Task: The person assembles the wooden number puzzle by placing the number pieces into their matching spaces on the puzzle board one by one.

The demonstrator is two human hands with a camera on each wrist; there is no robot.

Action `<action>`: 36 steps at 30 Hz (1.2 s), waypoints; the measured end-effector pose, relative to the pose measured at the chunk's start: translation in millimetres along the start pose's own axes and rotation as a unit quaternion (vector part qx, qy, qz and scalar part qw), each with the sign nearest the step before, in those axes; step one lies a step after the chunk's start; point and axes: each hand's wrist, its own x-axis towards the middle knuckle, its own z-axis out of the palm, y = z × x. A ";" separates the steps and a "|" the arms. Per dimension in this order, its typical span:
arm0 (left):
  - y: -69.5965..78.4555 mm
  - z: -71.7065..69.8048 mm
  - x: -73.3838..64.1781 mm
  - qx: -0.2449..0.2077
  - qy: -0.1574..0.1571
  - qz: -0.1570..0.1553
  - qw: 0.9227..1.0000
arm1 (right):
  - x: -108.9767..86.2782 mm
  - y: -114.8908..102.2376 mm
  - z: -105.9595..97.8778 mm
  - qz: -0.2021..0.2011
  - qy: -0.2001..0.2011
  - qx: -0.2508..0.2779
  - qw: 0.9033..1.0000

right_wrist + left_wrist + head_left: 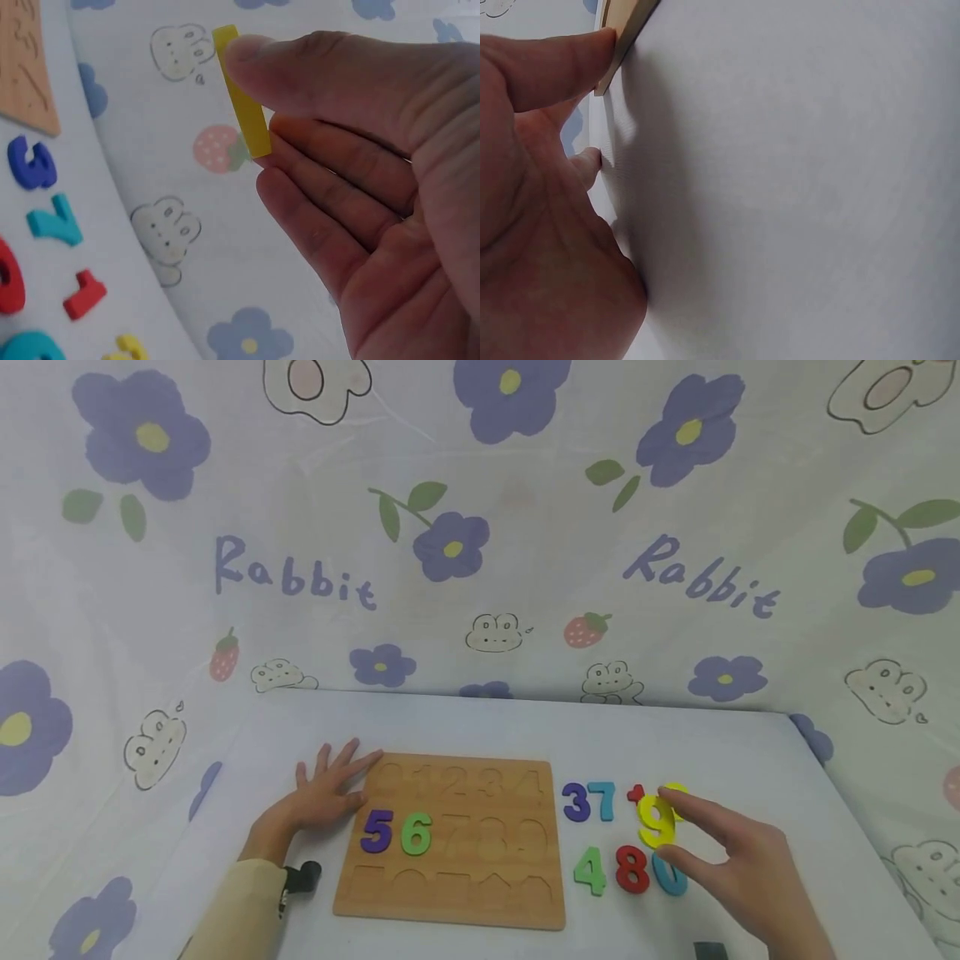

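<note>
A wooden number board (pixel 450 897) lies on the white table, with a purple 5 (pixel 377 832) and a green 6 (pixel 416 834) in its middle row. My left hand (pixel 324 795) is at the board's left side, fingers spread and fairly straight. In the left wrist view its thumb touches the board's edge (pixel 628 41). Right of the board, my right hand (pixel 742 852) pinches a yellow 9 (pixel 657 842) between thumb and a finger. The right wrist view shows this yellow 9 (pixel 247 105) edge-on, raised off the table. The right hand's other fingers are loosely bent.
Loose numbers lie right of the board: purple 3 (pixel 577 802), light blue 7 (pixel 606 802), red 1 (pixel 635 794), green 4 (pixel 591 871), red 8 (pixel 633 870) and blue 0 (pixel 679 886). Another yellow piece (pixel 131 346) is partly hidden. A patterned cloth (pixel 510 527) hangs behind the table.
</note>
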 end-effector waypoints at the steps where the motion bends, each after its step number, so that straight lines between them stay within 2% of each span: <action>1: 0.0 0.1 0.2 0.000 0.000 0.001 1.000 | 2.6 -3.6 1.0 -0.007 0.004 0.006 1.000; 6: -0.4 0.4 0.5 -0.002 0.001 0.006 1.000 | 13.7 -19.1 12.1 -0.037 0.017 0.032 0.999; 12: -0.9 2.2 1.4 -0.003 0.001 0.004 1.000 | 23.3 -32.0 35.5 -0.043 -0.003 0.047 0.998; 21: -3.2 3.8 1.3 -0.008 0.003 0.001 1.000 | 35.4 -42.3 71.5 -0.083 -0.033 0.073 0.993; 23: -3.7 3.9 1.5 -0.008 0.003 0.002 1.000 | 36.5 -43.2 78.3 -0.077 -0.042 0.079 0.993; 30: -4.6 4.6 2.6 -0.007 0.003 0.002 1.000 | 37.9 -47.8 101.8 -0.016 -0.094 0.087 0.992; 36: -5.3 5.2 3.3 -0.006 0.005 0.001 1.000 | 38.1 -48.3 120.4 0.004 -0.110 0.083 0.990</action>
